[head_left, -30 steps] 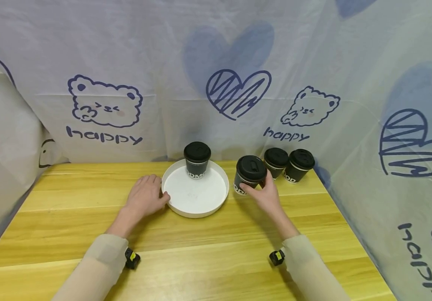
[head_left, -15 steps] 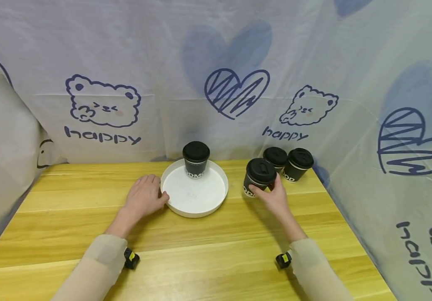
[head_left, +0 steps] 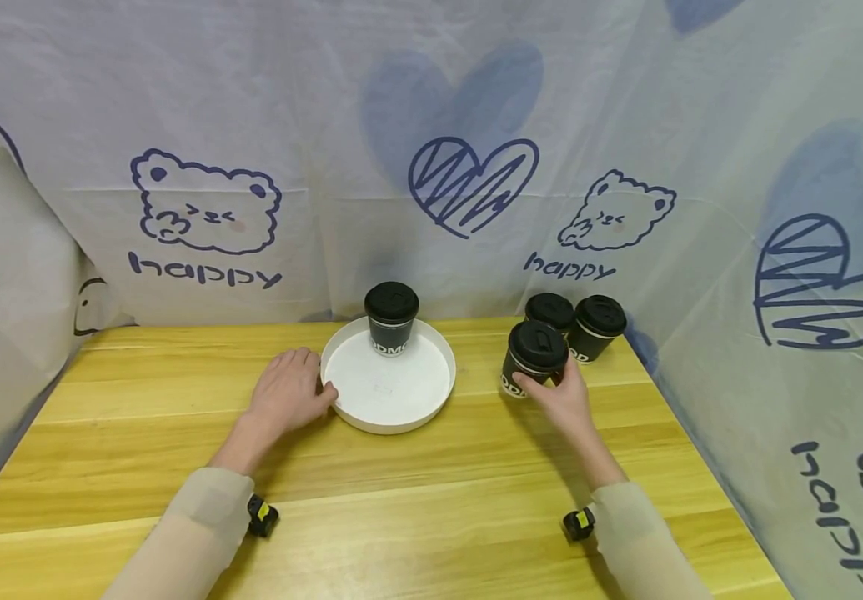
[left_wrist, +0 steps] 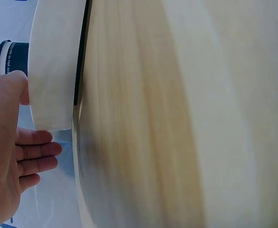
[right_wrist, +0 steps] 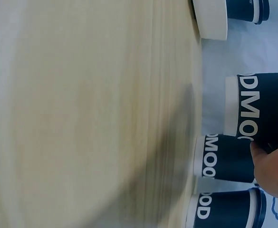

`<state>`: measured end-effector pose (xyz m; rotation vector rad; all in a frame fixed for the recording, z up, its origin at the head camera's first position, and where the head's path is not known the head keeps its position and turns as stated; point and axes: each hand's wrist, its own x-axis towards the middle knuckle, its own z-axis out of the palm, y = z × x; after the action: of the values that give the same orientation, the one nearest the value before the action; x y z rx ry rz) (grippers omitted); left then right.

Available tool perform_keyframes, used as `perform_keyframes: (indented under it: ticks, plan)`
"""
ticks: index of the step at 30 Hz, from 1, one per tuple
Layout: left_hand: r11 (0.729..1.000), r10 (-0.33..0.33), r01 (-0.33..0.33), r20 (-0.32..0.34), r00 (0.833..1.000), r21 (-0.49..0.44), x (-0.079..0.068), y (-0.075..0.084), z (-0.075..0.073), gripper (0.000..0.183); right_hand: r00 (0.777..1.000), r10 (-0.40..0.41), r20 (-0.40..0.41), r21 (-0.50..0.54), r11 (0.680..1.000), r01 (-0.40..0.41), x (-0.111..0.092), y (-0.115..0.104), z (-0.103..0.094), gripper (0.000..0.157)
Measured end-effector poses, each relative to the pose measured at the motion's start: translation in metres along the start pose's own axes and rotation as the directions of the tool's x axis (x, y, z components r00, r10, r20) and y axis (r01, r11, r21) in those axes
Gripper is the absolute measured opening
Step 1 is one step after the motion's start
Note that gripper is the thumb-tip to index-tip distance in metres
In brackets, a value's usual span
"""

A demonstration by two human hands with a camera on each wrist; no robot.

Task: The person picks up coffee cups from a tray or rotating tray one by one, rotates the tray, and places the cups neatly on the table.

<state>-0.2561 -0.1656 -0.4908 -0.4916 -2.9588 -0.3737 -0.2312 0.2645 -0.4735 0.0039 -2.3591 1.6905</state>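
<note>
My right hand [head_left: 568, 402] grips a dark paper coffee cup [head_left: 518, 377] with a black lid. Its base is off the table in the right wrist view, where the thumb shows on the cup's side. A round white tray [head_left: 393, 408] lies at the middle of the table, with one lidded cup [head_left: 392, 321] standing upright at its back. My left hand [head_left: 292, 392] rests beside the tray's left rim. In the left wrist view the thumb [left_wrist: 16, 81] is at the tray's rim and the fingers [left_wrist: 40, 152] extend nearly straight beside its wall.
Two more lidded cups, one nearer [head_left: 549, 310] and one at the far right [head_left: 594, 327], stand at the table's back right corner. The wooden table [head_left: 401, 533] ends against a printed cloth [head_left: 326, 167] behind and to the right.
My right hand has moved right and slightly toward me with the cup, away from the tray. It now partly covers the nearer standing cup. My left hand and the tray have stayed put.
</note>
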Motion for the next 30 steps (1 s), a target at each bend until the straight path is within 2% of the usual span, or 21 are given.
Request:
perform_keyframes:
  ticks: [15, 22, 30]
  plan:
    - [1.000, -0.007, 0.007, -0.005, 1.000, -0.006, 0.000, 0.000, 0.000, 0.055, 0.999, 0.050, -0.018, -0.008, 0.999, -0.050, -0.003, 0.005, -0.020, 0.081]
    - [1.000, -0.007, 0.007, -0.010, 1.000, -0.007, 0.000, 0.000, 0.001, 0.054, 0.998, 0.042, -0.044, -0.005, 0.999, -0.042, -0.001, 0.010, -0.030, 0.078]
    - [1.000, -0.003, 0.003, -0.015, 1.000, -0.006, -0.001, 0.000, 0.001, 0.054, 0.994, 0.079, -0.069, -0.022, 0.996, -0.081, 0.002, 0.015, -0.041, 0.080]
